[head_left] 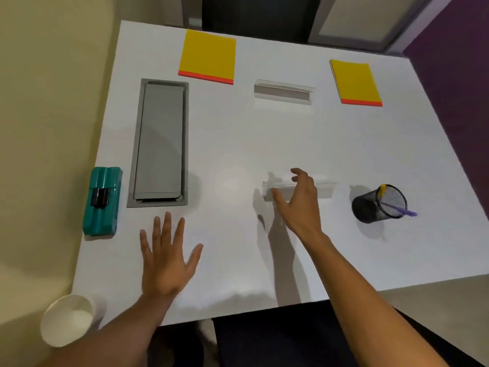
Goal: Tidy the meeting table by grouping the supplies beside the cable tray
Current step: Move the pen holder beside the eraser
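Observation:
The grey cable tray (161, 144) is set into the left part of the white table (264, 144). My left hand (168, 256) lies flat with spread fingers on the table, just in front of the tray. My right hand (299, 200) hovers with fingers and thumb spread over a clear acrylic sign holder (324, 190) at mid-table, holding nothing. A second clear holder (284, 92) stands farther back. Two yellow notepads with orange edges lie at the back: one (207, 56) behind the tray, one (356, 82) at the back right. A black mesh pen cup (378, 203) with a purple pen stands at the right.
A teal whiteboard eraser (102, 201) holding black markers lies left of the tray at the table's left edge. A white paper cup (67, 320) sits off the front left corner. A cream wall runs along the left; a purple wall is at the right.

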A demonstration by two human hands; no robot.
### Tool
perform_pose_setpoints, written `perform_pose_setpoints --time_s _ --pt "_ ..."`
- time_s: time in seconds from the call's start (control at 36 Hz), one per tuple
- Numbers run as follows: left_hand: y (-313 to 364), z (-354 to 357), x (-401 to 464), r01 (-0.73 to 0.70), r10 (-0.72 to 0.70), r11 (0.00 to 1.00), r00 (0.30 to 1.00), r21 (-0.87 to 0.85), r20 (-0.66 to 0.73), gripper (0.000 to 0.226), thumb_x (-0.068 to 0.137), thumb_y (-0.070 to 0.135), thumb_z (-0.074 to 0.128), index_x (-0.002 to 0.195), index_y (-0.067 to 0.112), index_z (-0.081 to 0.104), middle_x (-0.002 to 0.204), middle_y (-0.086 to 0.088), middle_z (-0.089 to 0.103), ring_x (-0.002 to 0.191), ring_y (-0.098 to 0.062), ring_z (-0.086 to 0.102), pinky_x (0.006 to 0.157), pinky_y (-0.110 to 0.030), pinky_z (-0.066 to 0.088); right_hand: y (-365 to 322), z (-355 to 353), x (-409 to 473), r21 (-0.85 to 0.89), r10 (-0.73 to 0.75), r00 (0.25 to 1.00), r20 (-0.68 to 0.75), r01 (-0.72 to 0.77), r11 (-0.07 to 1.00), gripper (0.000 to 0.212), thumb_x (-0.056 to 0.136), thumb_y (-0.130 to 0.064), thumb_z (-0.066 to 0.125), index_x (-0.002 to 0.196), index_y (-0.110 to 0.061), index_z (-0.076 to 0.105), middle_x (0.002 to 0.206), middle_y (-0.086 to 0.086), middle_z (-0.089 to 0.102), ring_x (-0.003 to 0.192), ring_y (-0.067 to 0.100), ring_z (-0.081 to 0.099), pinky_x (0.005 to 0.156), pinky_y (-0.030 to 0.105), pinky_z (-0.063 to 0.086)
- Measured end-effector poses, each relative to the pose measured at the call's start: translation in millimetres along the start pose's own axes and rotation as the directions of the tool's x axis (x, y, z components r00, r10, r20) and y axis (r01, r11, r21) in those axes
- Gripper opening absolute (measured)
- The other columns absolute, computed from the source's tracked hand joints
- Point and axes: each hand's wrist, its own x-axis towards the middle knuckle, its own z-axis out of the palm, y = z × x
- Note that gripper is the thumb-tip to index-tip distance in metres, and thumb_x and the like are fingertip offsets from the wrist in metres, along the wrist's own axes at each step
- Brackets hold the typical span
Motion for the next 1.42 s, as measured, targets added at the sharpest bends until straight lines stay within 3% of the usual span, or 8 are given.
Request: perform_pose_setpoints --time_s 0.14,0.25,0.44,0.58,0.81,1.03,1.22,1.42 --pt "2 0 0 -0.004 0.004 1.000 1.000 -0.008 -0.005 0.088 0.089 0.077 0.015 0.158 0.023 0.017 0.168 -0.008 0.002 0.154 -0.030 -0.003 0.121 -0.062 0.006 32 -32 -6 -0.086 0.036 0.994 -0.107 -0.045 0.995 0.065 0.093 -0.037 0.067 0.148 -0.018 0.037 0.144 0.006 0.044 0.131 0.027 0.038 0.095 0.032 0.040" --pt "4 -4 -2 -0.010 0.010 1.000 1.000 -0.018 -0.010 0.088 0.088 0.076 0.016 0.158 0.022 0.019 0.167 -0.009 0.003 0.154 -0.031 -0.002 0.121 -0.062 0.005 54 -56 -5 -0.179 0.085 0.979 -0.187 -0.119 0.977 0.071 0.090 -0.033 0.070 0.149 -0.011 0.037 0.147 0.015 0.041 0.135 0.035 0.034 0.106 0.035 0.030" --pt "4 -6 -2 -0.037 0.035 0.998 0.998 -0.044 -0.043 0.088 0.088 0.073 0.019 0.155 0.017 0.027 0.167 -0.011 0.010 0.154 -0.034 0.004 0.119 -0.065 0.007 89 -88 4 -0.303 0.139 0.920 -0.367 -0.259 0.917 0.077 0.085 -0.033 0.075 0.147 -0.005 0.040 0.147 0.021 0.041 0.135 0.040 0.037 0.111 0.049 0.030" --pt "6 -9 -4 -0.043 0.040 0.998 0.998 -0.051 -0.053 0.089 0.087 0.073 0.022 0.155 0.016 0.030 0.166 -0.012 0.011 0.154 -0.034 0.005 0.119 -0.065 0.006 111 -98 5 -0.293 0.192 0.853 -0.486 -0.366 0.883 0.084 0.079 -0.031 0.080 0.147 -0.009 0.037 0.151 0.019 0.036 0.134 0.042 0.036 0.105 0.054 0.039" --pt "10 -13 -6 -0.021 0.019 0.998 0.999 -0.058 -0.044 0.090 0.087 0.074 0.016 0.155 0.016 0.030 0.166 -0.012 0.012 0.154 -0.032 0.004 0.121 -0.063 0.005 144 -109 22 -0.325 0.343 0.882 -0.324 -0.444 0.835 0.105 0.078 -0.042 0.081 0.157 -0.012 0.019 0.160 0.021 0.023 0.147 0.041 0.020 0.115 0.057 0.027" --pt "9 -12 -6 -0.011 0.009 0.999 0.999 -0.049 -0.034 0.090 0.087 0.074 0.018 0.155 0.017 0.028 0.167 -0.011 0.010 0.154 -0.031 0.002 0.120 -0.063 0.005 156 -119 39 -0.334 0.402 0.893 -0.202 -0.449 0.829 0.108 0.083 -0.045 0.078 0.160 -0.015 0.008 0.166 0.020 0.005 0.153 0.040 0.003 0.112 0.064 0.034" --pt "10 -11 -5 -0.019 0.017 0.998 0.998 -0.053 -0.054 0.090 0.087 0.074 0.018 0.155 0.015 0.029 0.166 -0.012 0.011 0.154 -0.033 0.004 0.120 -0.063 0.005 156 -121 44 -0.357 0.417 0.891 -0.181 -0.455 0.816 0.092 0.088 -0.030 0.071 0.158 -0.011 0.015 0.161 0.022 0.014 0.148 0.044 0.010 0.107 0.061 0.042" --pt "8 -9 -5 -0.028 0.025 0.998 0.998 -0.049 -0.063 0.089 0.089 0.073 0.017 0.155 0.015 0.028 0.166 -0.012 0.011 0.154 -0.033 0.005 0.120 -0.064 0.007 151 -122 38 -0.350 0.422 0.894 -0.150 -0.448 0.823 0.090 0.086 -0.024 0.074 0.158 -0.015 0.020 0.158 0.019 0.021 0.141 0.048 0.020 0.096 0.057 0.048"
